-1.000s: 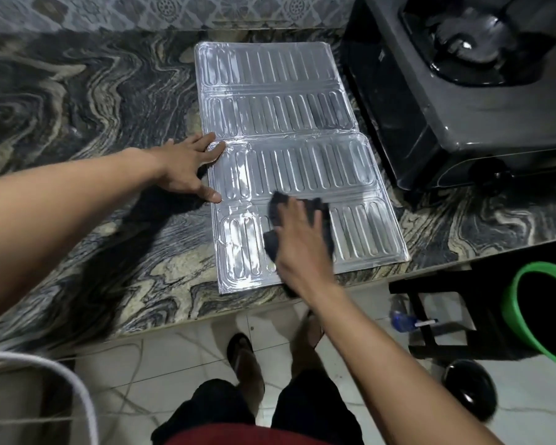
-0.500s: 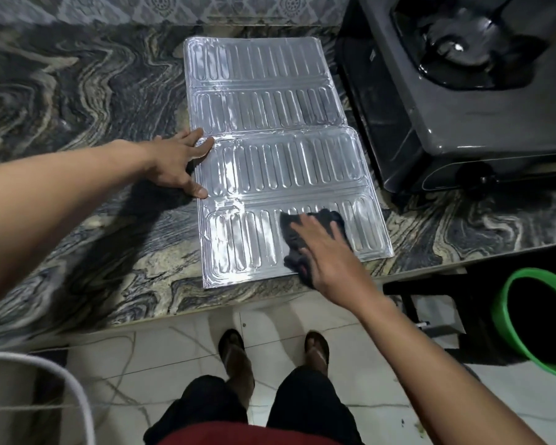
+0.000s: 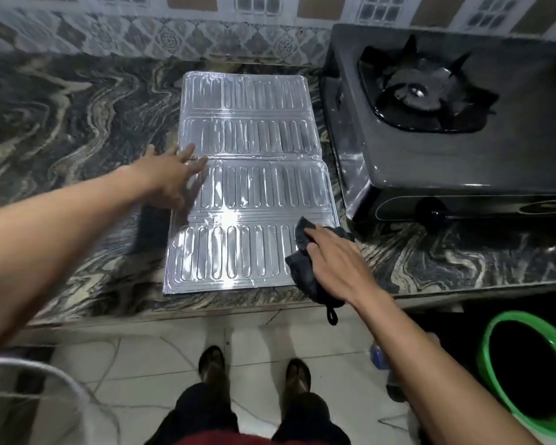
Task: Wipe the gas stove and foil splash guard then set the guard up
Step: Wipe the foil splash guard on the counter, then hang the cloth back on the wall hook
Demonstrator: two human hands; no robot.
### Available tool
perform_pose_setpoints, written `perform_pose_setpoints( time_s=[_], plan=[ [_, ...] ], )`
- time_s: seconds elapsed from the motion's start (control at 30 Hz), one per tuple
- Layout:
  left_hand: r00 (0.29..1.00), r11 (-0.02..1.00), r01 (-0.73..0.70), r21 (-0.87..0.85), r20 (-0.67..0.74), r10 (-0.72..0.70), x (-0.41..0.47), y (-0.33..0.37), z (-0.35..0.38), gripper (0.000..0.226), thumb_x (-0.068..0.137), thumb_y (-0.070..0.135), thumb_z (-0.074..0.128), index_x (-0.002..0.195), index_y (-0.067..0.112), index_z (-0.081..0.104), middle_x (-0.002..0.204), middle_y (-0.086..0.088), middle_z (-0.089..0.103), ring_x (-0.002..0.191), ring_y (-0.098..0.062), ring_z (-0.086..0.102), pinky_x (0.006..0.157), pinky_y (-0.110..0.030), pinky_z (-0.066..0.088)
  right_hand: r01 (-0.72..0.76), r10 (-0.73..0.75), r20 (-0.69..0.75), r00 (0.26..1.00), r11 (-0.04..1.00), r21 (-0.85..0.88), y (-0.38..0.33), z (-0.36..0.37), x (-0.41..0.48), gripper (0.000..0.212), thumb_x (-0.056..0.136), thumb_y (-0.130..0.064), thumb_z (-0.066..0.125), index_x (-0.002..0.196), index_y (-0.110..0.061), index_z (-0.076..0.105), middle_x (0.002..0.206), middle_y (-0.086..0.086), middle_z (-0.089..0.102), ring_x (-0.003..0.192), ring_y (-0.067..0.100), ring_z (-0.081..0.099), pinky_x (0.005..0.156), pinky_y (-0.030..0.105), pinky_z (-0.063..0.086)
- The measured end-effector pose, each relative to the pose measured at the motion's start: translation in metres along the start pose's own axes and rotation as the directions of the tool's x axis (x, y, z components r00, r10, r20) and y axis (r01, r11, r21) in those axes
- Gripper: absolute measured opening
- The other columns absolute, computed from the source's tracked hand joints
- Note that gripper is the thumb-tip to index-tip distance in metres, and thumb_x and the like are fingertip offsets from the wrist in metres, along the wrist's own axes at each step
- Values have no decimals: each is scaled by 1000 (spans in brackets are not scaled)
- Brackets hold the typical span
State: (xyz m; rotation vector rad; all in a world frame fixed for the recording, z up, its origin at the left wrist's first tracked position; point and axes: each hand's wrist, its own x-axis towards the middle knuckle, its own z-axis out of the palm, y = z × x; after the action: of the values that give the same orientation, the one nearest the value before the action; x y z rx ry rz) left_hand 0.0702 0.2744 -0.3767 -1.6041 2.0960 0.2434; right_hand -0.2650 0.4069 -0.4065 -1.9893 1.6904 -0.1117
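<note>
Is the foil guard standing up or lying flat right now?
Guard lies flat, unfolded on the counter beside the stove. Left hand rests on its left edge; right hand presses a cloth on its near right corner.

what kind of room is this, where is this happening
Most likely a home kitchen: a black gas stove sits on a dark swirl-patterned stone counter, patterned wall tiles run behind it, and a silver ribbed foil splash guard lies flat beside the stove.

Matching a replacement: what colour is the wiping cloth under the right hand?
Dark grey cloth, clearest in the head view.
</note>
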Motion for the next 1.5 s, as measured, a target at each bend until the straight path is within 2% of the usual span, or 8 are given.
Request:
perform_pose_setpoints(
  time_s=[0.23, 0.37, 0.53, 0.7, 0.87, 1.17, 1.4, 1.5],
  plan=[
    [949, 935, -208, -285, -291, 122, -73, 150, 20, 63, 89, 53, 43, 144, 22, 49, 161, -7, 29, 149, -27, 22, 120, -43, 23, 160, -133, 145, 980, 967, -198, 10, -29, 27, 74, 83, -15, 53, 152, -21, 26, 138, 7, 51, 124, 34, 42, 105, 42, 34],
    [963, 906, -186, -379, -253, 91, -81, 199, 34, 84, 74, 79, 48, 135, 23, 59, 151, -5, 46, 140, -29, 35, 114, -37, 28, 181, -143, 168, 975, 955, -236, 8, -34, 29, 32, 81, -14, 54, 113, -16, 57, 111, 9, 56, 115, 34, 45, 99, 40, 39],
    [966, 867, -102, -487, -257, -30, -86, 226, 41, 77, 63, 80, 47, 108, 23, 69, 126, 0, 61, 116, -27, 49, 94, -39, 43, 223, -218, 85, 972, 974, -49, 9, -51, 16, 9, 69, -23, 48, 70, -16, 53, 82, 10, 63, 91, 34, 53, 76, 36, 48],
    [947, 458, -160, -874, -267, -178, -99, 215, 22, 15, 65, 34, 57, 76, 26, 60, 80, 5, 68, 80, -18, 64, 77, -38, 53, 213, -217, 14, 976, 967, 136, 4, -88, -4, 20, 74, -21, 60, 62, -11, 48, 55, -2, 50, 57, 18, 47, 52, 30, 37],
    [930, 201, -279, -939, -316, -188, -122, 181, -32, 13, 73, 21, 62, 81, 29, 55, 73, -10, 64, 66, -21, 56, 69, -39, 48, 244, -253, -41, 967, 860, 448, -7, -132, -23, 16, 80, -10, 70, 66, -17, 66, 55, -11, 61, 51, -2, 53, 54, 18, 42],
    [829, 245, -517, -820, -551, -97, -152, 144, -136, 22, 94, 11, 59, 114, 14, 67, 89, 4, 71, 77, -2, 63, 71, -16, 47, 407, -217, -367, 904, 697, 591, -59, -197, -27, 32, 71, -33, 74, 87, -6, 72, 91, 19, 72, 76, 14, 63, 76, 47, 54],
    [760, 400, -572, -716, -647, -71, -165, 111, -201, 13, 87, 22, 74, 88, 9, 69, 75, -1, 66, 71, -13, 62, 69, -36, 55, 456, -268, -372, 889, 595, 661, -79, -252, -26, 3, 87, -10, 71, 90, -11, 70, 84, 5, 71, 74, 11, 65, 66, 23, 49],
    [773, 389, -564, -729, -631, -62, -169, 101, -231, 14, 88, 16, 72, 86, 4, 66, 72, -7, 64, 64, -15, 63, 57, -26, 55, 466, -281, -372, 885, 524, 713, -86, -274, -20, 7, 91, -4, 65, 94, -11, 67, 87, 5, 70, 75, 10, 65, 64, 21, 48]
  ],
)
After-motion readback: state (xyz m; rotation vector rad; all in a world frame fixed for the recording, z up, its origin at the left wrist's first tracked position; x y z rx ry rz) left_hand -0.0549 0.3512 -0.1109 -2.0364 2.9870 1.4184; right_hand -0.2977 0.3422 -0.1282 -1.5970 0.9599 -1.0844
